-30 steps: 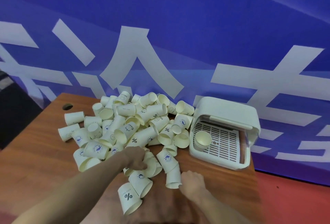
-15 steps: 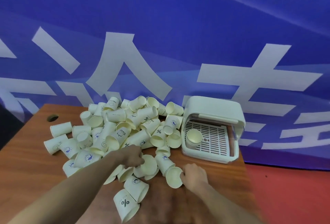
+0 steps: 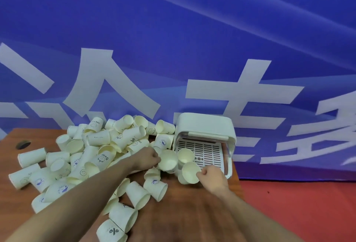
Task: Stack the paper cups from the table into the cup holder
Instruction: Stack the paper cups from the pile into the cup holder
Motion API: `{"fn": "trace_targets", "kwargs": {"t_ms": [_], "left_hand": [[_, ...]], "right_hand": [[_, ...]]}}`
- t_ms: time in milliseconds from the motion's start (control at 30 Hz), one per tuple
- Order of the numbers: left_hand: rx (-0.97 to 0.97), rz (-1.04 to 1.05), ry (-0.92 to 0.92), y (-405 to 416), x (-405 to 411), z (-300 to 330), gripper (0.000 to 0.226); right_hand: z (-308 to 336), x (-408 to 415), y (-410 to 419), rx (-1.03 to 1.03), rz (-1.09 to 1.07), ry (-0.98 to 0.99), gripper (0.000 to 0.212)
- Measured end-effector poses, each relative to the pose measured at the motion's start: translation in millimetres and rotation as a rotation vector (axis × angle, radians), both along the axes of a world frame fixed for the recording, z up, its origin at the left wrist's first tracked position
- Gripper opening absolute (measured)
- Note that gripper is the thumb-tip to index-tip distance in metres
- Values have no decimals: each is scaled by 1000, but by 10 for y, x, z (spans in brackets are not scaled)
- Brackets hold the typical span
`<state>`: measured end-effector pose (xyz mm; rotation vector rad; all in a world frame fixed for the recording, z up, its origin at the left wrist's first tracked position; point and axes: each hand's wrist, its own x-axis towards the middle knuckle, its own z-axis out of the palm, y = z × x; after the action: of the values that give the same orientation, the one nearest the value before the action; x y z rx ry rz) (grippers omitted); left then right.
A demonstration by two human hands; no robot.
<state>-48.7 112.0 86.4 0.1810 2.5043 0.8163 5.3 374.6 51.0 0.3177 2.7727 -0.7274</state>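
Observation:
A heap of several cream paper cups [image 3: 100, 153] lies on its sides across the wooden table [image 3: 192, 207]. The white cup holder [image 3: 206, 128] stands at the table's back right, lid up, slotted tray showing, with a cup [image 3: 185, 155] at its front left. My left hand [image 3: 148, 157] grips a cup [image 3: 168, 159] by the rim, just left of the holder. My right hand [image 3: 212, 178] pinches the rim of another cup [image 3: 190, 172] in front of the holder's opening. Both held cups show their open mouths to me.
A round cable hole [image 3: 23, 144] sits in the table's far left corner. A blue banner with white characters [image 3: 173, 49] hangs right behind the table. Red floor [image 3: 298, 203] lies to the right of the table edge.
Both hands have each lifted a cup out of the near part of the heap and carried it up and right, to the front of the holder.

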Motion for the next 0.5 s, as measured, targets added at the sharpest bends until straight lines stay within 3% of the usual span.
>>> {"fn": "trace_targets", "kwargs": {"t_ms": [100,233,500], "left_hand": [[63,59,62,245,-101,-6,36],[-43,49,162,490,-260,-65,36],[-168,45,147,794,-462,-193,38]], "right_hand": [[-5,-15,235,-53,-93,15,26],[1,-33,502,-97,-173,15,28],[14,-225,815,-190,-299,90,26]]}}
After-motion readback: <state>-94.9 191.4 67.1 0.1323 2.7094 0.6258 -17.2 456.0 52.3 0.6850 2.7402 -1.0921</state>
